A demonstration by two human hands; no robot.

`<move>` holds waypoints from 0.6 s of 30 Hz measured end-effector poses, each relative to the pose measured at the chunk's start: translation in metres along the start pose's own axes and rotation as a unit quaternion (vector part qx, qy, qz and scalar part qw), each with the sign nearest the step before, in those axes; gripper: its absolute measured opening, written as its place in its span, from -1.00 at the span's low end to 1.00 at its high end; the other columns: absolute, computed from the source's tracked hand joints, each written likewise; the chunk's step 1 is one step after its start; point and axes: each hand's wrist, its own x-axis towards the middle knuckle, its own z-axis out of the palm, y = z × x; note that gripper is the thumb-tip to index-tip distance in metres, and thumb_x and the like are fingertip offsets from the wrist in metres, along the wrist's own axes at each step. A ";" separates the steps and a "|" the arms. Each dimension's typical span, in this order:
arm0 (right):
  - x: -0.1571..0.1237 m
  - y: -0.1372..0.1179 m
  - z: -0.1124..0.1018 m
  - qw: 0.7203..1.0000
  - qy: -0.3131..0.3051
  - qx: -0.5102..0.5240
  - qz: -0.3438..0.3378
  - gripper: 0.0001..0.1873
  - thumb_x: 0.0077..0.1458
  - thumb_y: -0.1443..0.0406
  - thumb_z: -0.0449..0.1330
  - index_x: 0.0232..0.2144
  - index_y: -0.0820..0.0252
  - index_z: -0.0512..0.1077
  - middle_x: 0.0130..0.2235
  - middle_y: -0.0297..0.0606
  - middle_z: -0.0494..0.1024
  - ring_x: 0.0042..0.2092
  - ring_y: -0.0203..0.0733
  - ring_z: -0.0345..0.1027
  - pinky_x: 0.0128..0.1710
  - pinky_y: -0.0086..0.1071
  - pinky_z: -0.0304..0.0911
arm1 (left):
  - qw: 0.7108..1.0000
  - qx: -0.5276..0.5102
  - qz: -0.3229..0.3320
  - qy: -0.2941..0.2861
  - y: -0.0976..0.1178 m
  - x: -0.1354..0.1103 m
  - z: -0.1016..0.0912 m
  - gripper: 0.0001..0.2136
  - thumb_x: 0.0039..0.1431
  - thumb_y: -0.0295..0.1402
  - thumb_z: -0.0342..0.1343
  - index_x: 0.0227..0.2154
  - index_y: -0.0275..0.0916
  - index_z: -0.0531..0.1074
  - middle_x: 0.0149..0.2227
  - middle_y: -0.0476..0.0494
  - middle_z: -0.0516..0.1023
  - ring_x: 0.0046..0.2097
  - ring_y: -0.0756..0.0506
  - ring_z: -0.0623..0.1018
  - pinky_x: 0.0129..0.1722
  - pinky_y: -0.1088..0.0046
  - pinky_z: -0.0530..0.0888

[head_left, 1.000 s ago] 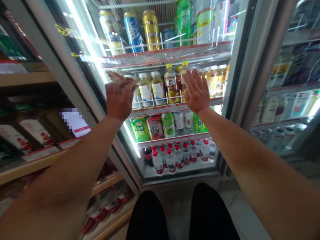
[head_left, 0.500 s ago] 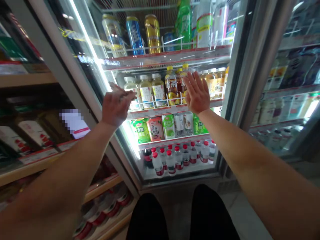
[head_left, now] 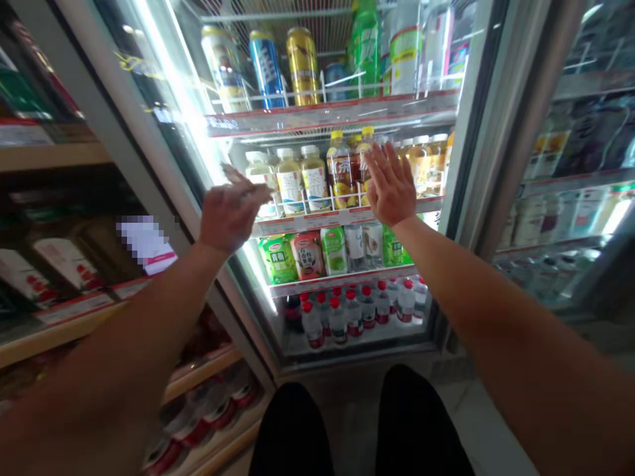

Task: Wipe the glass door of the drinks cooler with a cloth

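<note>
A lit drinks fridge with a metal door frame (head_left: 471,152) stands before me. My right hand (head_left: 391,192) is open, palm forward and fingers stretched upward, in front of the middle shelf; whether it touches the glass I cannot tell. Partly behind it are yellow-capped tea bottles (head_left: 340,173). My left hand (head_left: 231,215) is also open, fingers extended to the right and slightly blurred, near the fridge's left edge. It is nearest the white-capped bottles (head_left: 289,184). Neither hand holds anything visible.
Tall cans (head_left: 303,66) and a green bottle (head_left: 366,49) fill the top shelf. Lower down are drink pouches (head_left: 279,259) and red-capped water bottles (head_left: 338,320). Wooden shelves (head_left: 54,158) with bottles stand left; another fridge (head_left: 570,178) stands right.
My left hand's fingers have shifted very slightly. My right hand and the drinks stay where they were.
</note>
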 end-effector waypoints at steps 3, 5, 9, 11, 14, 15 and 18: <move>0.000 0.001 0.000 1.000 0.004 -0.008 -0.002 -0.35 0.33 0.28 -0.19 0.43 0.08 0.03 0.45 -0.36 0.03 0.49 -0.03 -0.24 0.47 0.12 -0.19 | 0.988 0.024 -0.072 0.133 -0.003 0.021 -0.009 -0.58 0.45 -0.11 -0.09 0.23 -0.13 0.38 0.20 -0.28 0.39 0.23 -0.29 0.33 0.27 -0.15 0.20; 0.001 0.001 0.000 1.000 0.006 -0.014 -0.001 -0.35 0.32 0.28 -0.19 0.43 0.06 0.03 0.44 -0.37 0.05 0.49 -0.04 -0.22 0.47 0.12 -0.18 | 0.982 0.028 -0.078 0.170 0.005 0.024 -0.007 -0.55 0.47 -0.15 -0.14 0.28 -0.21 0.31 0.27 -0.32 0.30 0.28 -0.30 0.27 0.29 -0.11 0.18; 0.001 -0.001 0.000 1.000 0.011 -0.012 -0.003 -0.34 0.31 0.29 -0.16 0.43 0.08 0.03 0.44 -0.35 0.06 0.49 -0.04 -0.21 0.47 0.10 -0.19 | 0.997 -0.007 0.015 0.073 0.025 0.015 0.004 -0.56 0.46 -0.23 -0.20 0.29 -0.17 0.31 0.35 -0.20 0.25 0.34 -0.28 0.23 0.32 -0.05 0.17; 0.000 -0.002 0.000 1.000 0.010 -0.008 -0.003 -0.33 0.30 0.30 -0.16 0.44 0.08 0.00 0.44 -0.34 0.06 0.49 -0.04 -0.23 0.47 0.12 -0.20 | 0.998 -0.034 0.028 0.038 0.024 0.023 0.004 -0.56 0.46 -0.22 -0.19 0.31 -0.13 0.29 0.38 -0.13 0.22 0.37 -0.27 0.19 0.34 -0.06 0.14; -0.001 -0.005 0.001 1.000 0.006 -0.010 0.004 -0.33 0.31 0.29 -0.18 0.44 0.05 -0.02 0.45 -0.36 0.03 0.50 -0.05 -0.27 0.47 0.12 -0.22 | 0.989 -0.032 -0.082 0.115 0.015 0.049 -0.003 -0.54 0.46 -0.22 -0.20 0.35 -0.13 0.21 0.43 -0.06 0.09 0.43 -0.26 0.05 0.38 -0.11 0.02; -0.001 -0.006 0.001 1.000 0.007 -0.012 0.006 -0.34 0.32 0.28 -0.19 0.44 0.06 -0.01 0.45 -0.36 0.02 0.50 -0.06 -0.28 0.48 0.11 -0.23 | 0.982 -0.027 -0.115 0.149 0.014 0.057 -0.004 -0.53 0.47 -0.24 -0.22 0.36 -0.14 0.18 0.45 -0.04 0.04 0.45 -0.24 0.00 0.39 -0.12 -0.02; -0.003 -0.009 0.003 1.000 0.011 -0.014 0.011 -0.36 0.34 0.26 -0.22 0.43 0.13 0.03 0.46 -0.31 0.00 0.50 -0.03 -0.29 0.48 0.10 -0.23 | 0.983 -0.068 -0.097 0.142 0.025 0.063 0.000 -0.51 0.48 -0.25 -0.26 0.39 -0.19 0.07 0.50 -0.03 -0.22 0.48 -0.18 -0.19 0.43 -0.14 -0.11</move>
